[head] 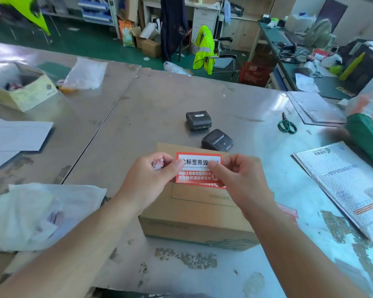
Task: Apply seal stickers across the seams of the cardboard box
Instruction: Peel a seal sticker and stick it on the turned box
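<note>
Both hands are pinching a red and white sticker [199, 169] by its two short edges, holding it stretched flat just above the top of the cardboard box [199, 214]. The left hand [153, 177] is gripping the sticker's left edge between thumb and forefinger, and its curled fingers are also clutching a crumpled scrap of paper [158, 164]. The right hand [238, 176] is gripping the right edge the same way, its other fingers folded in. Both forearms are reaching forward over the metal table [138, 117], wrists angling inward. The box is sitting on the table directly below the hands, near two small black printers [217, 139].
</note>
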Demonstrator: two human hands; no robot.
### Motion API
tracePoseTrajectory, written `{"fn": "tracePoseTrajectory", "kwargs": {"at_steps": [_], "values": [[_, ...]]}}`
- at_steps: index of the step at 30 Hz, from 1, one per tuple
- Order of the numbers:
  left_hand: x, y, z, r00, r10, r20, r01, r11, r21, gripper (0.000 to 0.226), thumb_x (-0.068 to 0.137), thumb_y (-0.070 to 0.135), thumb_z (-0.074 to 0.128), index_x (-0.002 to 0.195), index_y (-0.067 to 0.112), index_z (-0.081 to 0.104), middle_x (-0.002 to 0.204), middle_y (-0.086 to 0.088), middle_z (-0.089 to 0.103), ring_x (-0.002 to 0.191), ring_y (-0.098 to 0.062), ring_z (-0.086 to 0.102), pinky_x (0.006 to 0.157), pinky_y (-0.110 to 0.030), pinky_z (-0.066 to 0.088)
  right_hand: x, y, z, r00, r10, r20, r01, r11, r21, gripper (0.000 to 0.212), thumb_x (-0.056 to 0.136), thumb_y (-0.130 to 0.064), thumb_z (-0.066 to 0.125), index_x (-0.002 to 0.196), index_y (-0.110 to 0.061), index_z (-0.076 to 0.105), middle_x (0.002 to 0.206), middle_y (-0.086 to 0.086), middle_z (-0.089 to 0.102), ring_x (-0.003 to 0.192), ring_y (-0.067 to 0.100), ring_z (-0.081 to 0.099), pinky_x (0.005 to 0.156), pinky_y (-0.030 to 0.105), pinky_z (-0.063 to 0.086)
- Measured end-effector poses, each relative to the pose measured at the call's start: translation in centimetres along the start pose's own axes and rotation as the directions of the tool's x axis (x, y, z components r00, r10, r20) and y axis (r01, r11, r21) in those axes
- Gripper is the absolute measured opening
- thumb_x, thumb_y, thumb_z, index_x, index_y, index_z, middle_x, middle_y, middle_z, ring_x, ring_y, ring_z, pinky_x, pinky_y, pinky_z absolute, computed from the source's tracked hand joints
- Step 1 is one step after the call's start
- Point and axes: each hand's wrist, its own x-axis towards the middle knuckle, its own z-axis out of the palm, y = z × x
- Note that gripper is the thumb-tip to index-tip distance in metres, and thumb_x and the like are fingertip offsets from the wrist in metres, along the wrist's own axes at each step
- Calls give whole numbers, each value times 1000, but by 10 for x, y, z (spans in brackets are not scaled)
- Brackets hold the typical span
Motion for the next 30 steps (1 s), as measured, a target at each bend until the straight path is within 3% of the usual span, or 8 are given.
{"fn": "tracePoseTrajectory", "kwargs": {"at_steps": [3,8,14,17,19,23,26,30], "values": [[-1,-8,-10,1000,-6,23,6,1000,-7,25,92,31,65,74,14,66,43,18,55,35,2,43,41,-8,29,-3,1,16,999,28,-16,-28,1000,-13,26,87,-23,77,75,-8,60,71,9,74,54,17,65,52,25,47],[3,-17,-17,995,-45,94,60,985,-159,23,91,32,64,75,17,67,59,13,65,48,2,50,53,-12,37,-1,2,26,999,25,-27,-27,997,-67,25,87,-27,76,74,-16,58,66,0,72,59,13,64,63,35,49],[11,-21,-10,997,-54,59,67,971,-230,20,95,25,60,79,14,64,54,17,62,44,4,51,49,-6,35,4,3,34,998,-12,-54,-1,974,-226,33,84,-43,76,108,-34,55,98,-13,63,86,3,62,69,29,50],[16,-23,-11,994,-84,71,100,963,-252,21,95,29,59,85,13,66,54,16,62,44,4,51,48,-7,35,6,-1,40,990,-138,-2,133,958,-253,10,91,-44,66,98,-39,62,105,-19,58,102,0,55,81,24,45],[19,-25,-12,990,-102,93,125,945,-302,22,95,30,58,85,12,65,52,15,59,43,2,49,48,-10,35,8,1,42,975,-209,79,222,936,-272,12,96,-43,58,91,-37,68,108,-19,59,110,-1,52,88,21,41],[24,-25,-12,984,-116,132,164,876,-453,25,91,29,60,92,5,66,56,11,62,44,0,52,48,-10,38,10,4,45,947,-252,201,289,939,-187,28,101,-42,51,99,-30,77,113,-20,60,109,-7,55,84,8,41],[24,-27,-15,973,-99,206,195,830,-522,32,92,27,57,104,-2,61,48,11,58,41,-1,53,48,-10,39,12,1,48,925,-280,258,313,945,-97,35,99,-46,47,107,-32,77,118,-18,63,113,-4,58,84,8,43],[28,-31,-24,966,-41,255,183,805,-565,33,91,37,52,90,6,60,48,10,58,46,-2,53,57,-17,40,16,-3,53,888,-349,299,381,923,-54,37,100,-44,46,115,-29,77,123,-15,66,119,1,59,91,11,45]]}}
